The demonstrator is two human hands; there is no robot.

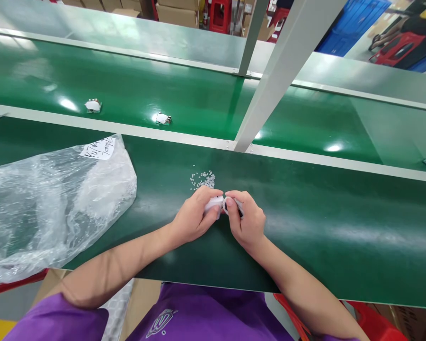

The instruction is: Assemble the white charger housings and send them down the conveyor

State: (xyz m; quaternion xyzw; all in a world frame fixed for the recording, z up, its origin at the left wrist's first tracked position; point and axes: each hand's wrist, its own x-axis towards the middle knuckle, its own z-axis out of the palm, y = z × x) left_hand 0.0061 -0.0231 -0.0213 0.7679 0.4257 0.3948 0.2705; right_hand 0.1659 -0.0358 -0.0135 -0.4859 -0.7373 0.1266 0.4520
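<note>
Between the fingers of my left hand (198,211) is a small white plastic housing (214,203), partly covered by the thumb. My right hand (246,218) pinches a white round-rimmed plastic part with a dark inside (240,209). The two parts meet or nearly meet at my fingertips; I cannot tell whether they are joined. Just beyond my left hand lies a loose pile of tiny whitish pieces (208,179) on the green work surface (305,227).
A large clear plastic bag (57,203) with a handwritten label (98,148) lies on the left. Beyond a metal rail (184,139), small white assemblies (93,105) sit on the green belt (206,102). A slanting metal post (280,71) rises right of centre. Blue crates (351,26) stand behind.
</note>
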